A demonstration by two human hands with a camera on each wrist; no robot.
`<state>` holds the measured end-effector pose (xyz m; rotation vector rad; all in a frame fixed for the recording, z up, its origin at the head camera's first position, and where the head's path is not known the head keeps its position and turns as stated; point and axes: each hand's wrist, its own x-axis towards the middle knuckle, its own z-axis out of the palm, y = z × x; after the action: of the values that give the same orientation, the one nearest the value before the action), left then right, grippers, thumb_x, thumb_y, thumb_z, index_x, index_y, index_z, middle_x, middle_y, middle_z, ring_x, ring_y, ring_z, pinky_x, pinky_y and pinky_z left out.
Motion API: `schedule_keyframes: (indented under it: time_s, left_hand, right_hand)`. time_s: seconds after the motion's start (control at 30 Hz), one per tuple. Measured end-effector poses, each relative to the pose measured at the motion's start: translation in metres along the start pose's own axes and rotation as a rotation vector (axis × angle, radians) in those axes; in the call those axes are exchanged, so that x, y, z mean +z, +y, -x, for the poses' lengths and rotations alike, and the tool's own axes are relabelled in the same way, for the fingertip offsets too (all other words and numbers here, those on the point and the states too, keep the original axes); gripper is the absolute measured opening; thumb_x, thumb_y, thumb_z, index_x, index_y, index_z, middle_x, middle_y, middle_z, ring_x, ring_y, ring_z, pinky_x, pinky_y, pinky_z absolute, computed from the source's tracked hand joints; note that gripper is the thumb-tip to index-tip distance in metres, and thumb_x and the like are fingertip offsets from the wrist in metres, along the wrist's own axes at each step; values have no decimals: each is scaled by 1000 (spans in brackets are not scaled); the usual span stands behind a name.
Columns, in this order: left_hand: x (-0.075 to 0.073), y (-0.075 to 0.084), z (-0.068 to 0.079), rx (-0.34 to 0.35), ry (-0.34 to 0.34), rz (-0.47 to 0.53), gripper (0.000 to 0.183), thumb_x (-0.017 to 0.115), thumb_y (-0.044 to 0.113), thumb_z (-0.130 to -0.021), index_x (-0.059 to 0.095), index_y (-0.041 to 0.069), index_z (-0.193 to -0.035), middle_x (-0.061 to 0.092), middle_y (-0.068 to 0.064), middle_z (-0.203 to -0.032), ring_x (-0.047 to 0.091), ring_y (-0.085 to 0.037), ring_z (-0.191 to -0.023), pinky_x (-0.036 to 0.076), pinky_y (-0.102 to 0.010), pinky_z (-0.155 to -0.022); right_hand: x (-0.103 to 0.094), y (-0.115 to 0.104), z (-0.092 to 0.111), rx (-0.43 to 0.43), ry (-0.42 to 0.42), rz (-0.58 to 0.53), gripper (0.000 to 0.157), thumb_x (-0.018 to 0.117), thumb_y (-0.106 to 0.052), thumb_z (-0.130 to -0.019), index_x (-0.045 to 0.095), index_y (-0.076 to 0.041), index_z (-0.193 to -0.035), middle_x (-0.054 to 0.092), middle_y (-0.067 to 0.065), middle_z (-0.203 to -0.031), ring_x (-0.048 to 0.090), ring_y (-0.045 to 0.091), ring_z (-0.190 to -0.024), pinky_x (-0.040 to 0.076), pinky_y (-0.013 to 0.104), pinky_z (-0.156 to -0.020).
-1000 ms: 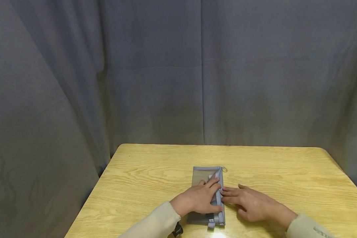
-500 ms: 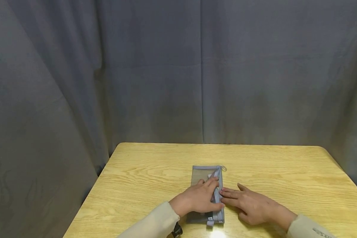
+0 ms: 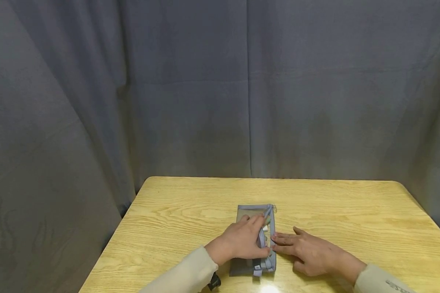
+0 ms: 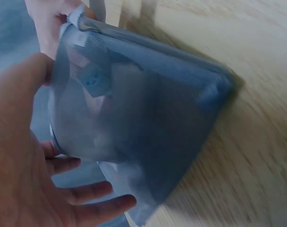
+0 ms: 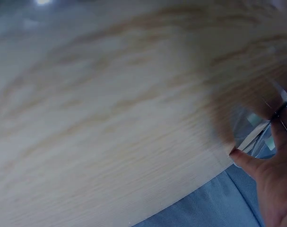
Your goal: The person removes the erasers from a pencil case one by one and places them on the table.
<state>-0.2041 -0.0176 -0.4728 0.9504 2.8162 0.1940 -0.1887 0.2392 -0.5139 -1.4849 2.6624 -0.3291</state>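
Observation:
A grey-blue mesh zipper pouch (image 3: 245,266) lies on the table, its long zipped side to the right. That mouth gapes, and small pale and greenish items show inside; their kind is hard to tell through the mesh. My left hand (image 3: 242,240) lies over the pouch and holds the upper layer's edge between thumb and fingers. In the left wrist view, a blue round-ended item (image 4: 93,80) shows through the raised mesh. My right hand (image 3: 311,252) touches the lower edge of the mouth with straight fingertips. The right wrist view catches only part of this hand (image 5: 275,179).
The wooden table (image 3: 352,211) extends around the pouch, with rounded far corners. Grey curtains (image 3: 190,101) hang behind it and along both sides. A small black object (image 3: 214,281) is by the left cuff.
My left hand has drawn the pouch's upper layer to the left, so the mouth is wider and its contents show. The right hand has stayed nearly still at the right edge.

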Motion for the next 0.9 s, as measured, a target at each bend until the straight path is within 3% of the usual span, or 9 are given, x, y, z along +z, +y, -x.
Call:
schedule_keyframes:
  time_s: [0.13, 0.23, 0.53, 0.63, 0.77, 0.9]
  left_hand:
    - [-2, -6, 2, 32, 2, -17, 81, 57, 62, -91, 32, 22, -157, 31, 6, -164, 46, -23, -138, 56, -35, -88]
    - [-3, -9, 3, 73, 20, -9, 78, 58, 60, -91, 35, 23, -155, 28, 8, -165, 45, -21, -138, 56, -33, -85]
    - [-2, -24, 2, 259, 49, 44, 41, 57, 49, -96, 53, 26, -131, 26, 15, -165, 41, -12, -141, 52, -27, -85]
    - [-3, -27, 1, 240, 64, 7, 50, 55, 53, -97, 52, 25, -138, 34, 10, -162, 44, -14, -140, 53, -29, -88]
    - [-7, -30, 4, 161, 56, -4, 65, 56, 58, -94, 46, 22, -147, 39, 5, -157, 51, -16, -133, 55, -30, -85]
    - [-5, -37, 5, 120, 64, 95, 59, 59, 58, -92, 49, 22, -137, 46, 10, -142, 57, -9, -104, 49, -24, -64]
  right_hand:
    - [0, -1, -1, -8, 32, 1, 45, 57, -31, -104, 53, -20, -148, 48, 7, -154, 47, 25, -141, 41, 70, -100]
    - [-1, -2, -1, -13, 50, -5, 48, 53, -43, -105, 55, -19, -147, 50, 7, -153, 49, 25, -140, 41, 70, -100]
    - [0, 0, 0, -29, 55, -12, 54, 55, -48, -103, 54, -18, -148, 49, 9, -153, 49, 27, -140, 41, 70, -99]
    - [0, 0, -1, -25, 57, -14, 54, 54, -49, -102, 55, -19, -147, 50, 9, -152, 49, 27, -139, 41, 70, -99]
    - [0, 0, -1, -20, 58, -18, 54, 55, -50, -101, 56, -19, -146, 51, 8, -152, 49, 27, -139, 41, 70, -98]
    - [-1, -1, -1, -18, 58, -20, 55, 55, -50, -101, 56, -18, -146, 51, 8, -151, 49, 27, -139, 42, 70, -98]
